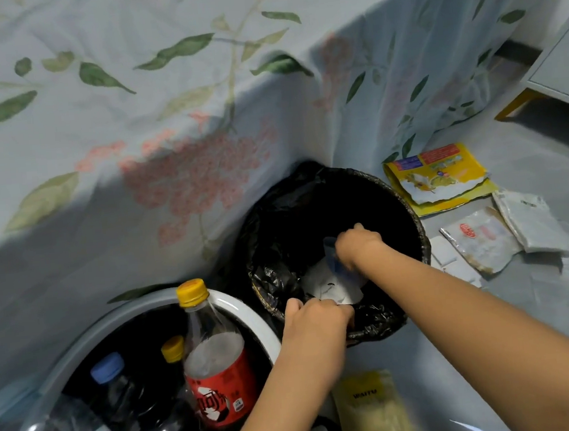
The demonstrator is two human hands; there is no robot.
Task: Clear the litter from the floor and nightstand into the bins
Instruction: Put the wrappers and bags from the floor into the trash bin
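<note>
litter [332,285], white and blue paper, sits inside the black-lined bin [409,204]; right hand [358,245] pinches it, left hand [314,319] grips the liner edge; wrappers [478,239] on the floor beside, bottle bin [243,308] partly cut off

A floral bedsheet [165,122] is seen draped down to the floor [527,132]; a yellow-legged cabinet [562,67] is set at upper right.

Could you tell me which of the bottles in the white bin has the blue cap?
The dark bottle with the blue cap at the left of the white bin; the red-labelled bottle and the small one behind it have yellow caps.
</note>
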